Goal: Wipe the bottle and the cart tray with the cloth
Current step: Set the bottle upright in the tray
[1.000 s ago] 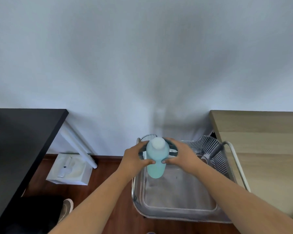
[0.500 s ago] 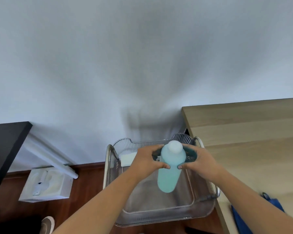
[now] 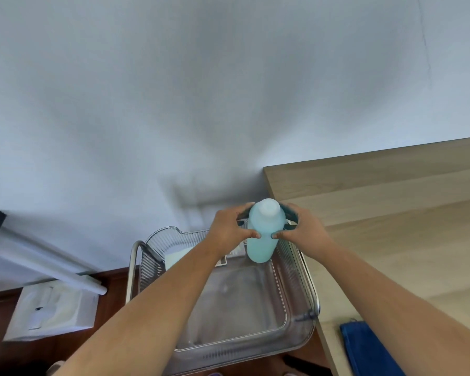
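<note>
A pale turquoise bottle (image 3: 263, 234) with a white cap is held upright in the air over the far right corner of the clear cart tray (image 3: 228, 346). My left hand (image 3: 228, 230) grips its left side and my right hand (image 3: 303, 229) its right side, thumbs nearly touching at the front. A dark teal cloth (image 3: 291, 215) wraps the back of the bottle under my fingers; most of it is hidden. The tray floor below is bare.
A light wooden table (image 3: 391, 213) stands right of the cart, with a blue cloth (image 3: 369, 351) on its near edge. A white pad (image 3: 179, 257) lies at the tray's back. A white box (image 3: 52, 313) sits on the wood floor at left, under a white table leg (image 3: 52, 270).
Both hands have lifted the bottle higher and carried it toward the wooden table. The view has swung right, so the black desk has nearly left the frame.
</note>
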